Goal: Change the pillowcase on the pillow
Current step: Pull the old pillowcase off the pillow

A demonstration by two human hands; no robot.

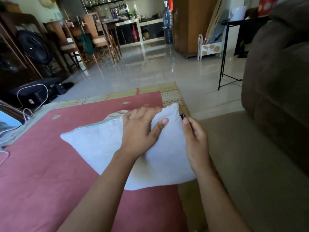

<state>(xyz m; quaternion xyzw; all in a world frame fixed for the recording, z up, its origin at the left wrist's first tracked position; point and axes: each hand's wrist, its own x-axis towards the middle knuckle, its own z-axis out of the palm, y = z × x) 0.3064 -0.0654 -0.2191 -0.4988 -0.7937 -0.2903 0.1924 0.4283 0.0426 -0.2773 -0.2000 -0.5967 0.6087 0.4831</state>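
Observation:
A square pillow point(107, 144) in a pale grey-white pillowcase lies flat on a pink mat point(41, 173). At its far left edge a strip of cream inner fabric point(115, 115) shows. My left hand point(140, 131) presses on the pillow's top, fingers spread and curled over the far edge. My right hand point(195, 141) is at the pillow's right edge, thumb and fingers pinched on that edge near the far right corner. A small dark item point(183, 116) shows just beyond my right fingertips; I cannot tell what it is.
A brown sofa point(277, 91) rises at the right, with a beige cushion surface point(259, 173) beside the mat. A black case with white cable point(33, 94) lies at the left. Shiny tiled floor point(150, 71), chairs point(71, 42) and a black metal stand point(224, 64) are beyond.

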